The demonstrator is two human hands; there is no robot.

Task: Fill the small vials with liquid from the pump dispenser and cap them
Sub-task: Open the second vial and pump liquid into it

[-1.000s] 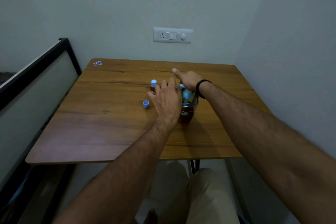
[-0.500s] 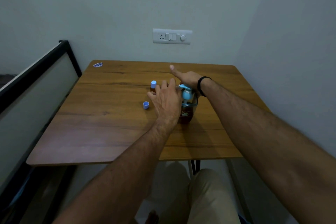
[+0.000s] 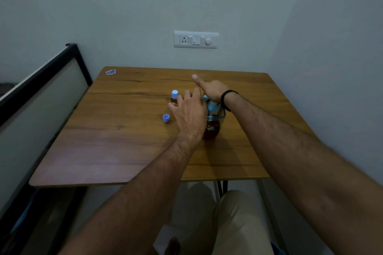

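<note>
A wood-grain table (image 3: pixel 124 141) stood against a pale wall bearing a white switch plate (image 3: pixel 196 39), where a clear pump dispenser of dark reddish liquid (image 3: pixel 213 124) sat mid-table, the right hand (image 3: pixel 210 89) pressing its blue pump head open-palmed, the left hand (image 3: pixel 189 113) beside it, grip hidden.

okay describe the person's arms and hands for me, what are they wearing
Both forearms are bare, with no sleeves in view, and both show hair. The left hand wears no ring, watch or glove that can be seen. The right hand is also ungloved; a thin black band circles its wrist. No other jewellery or markings show.
</note>
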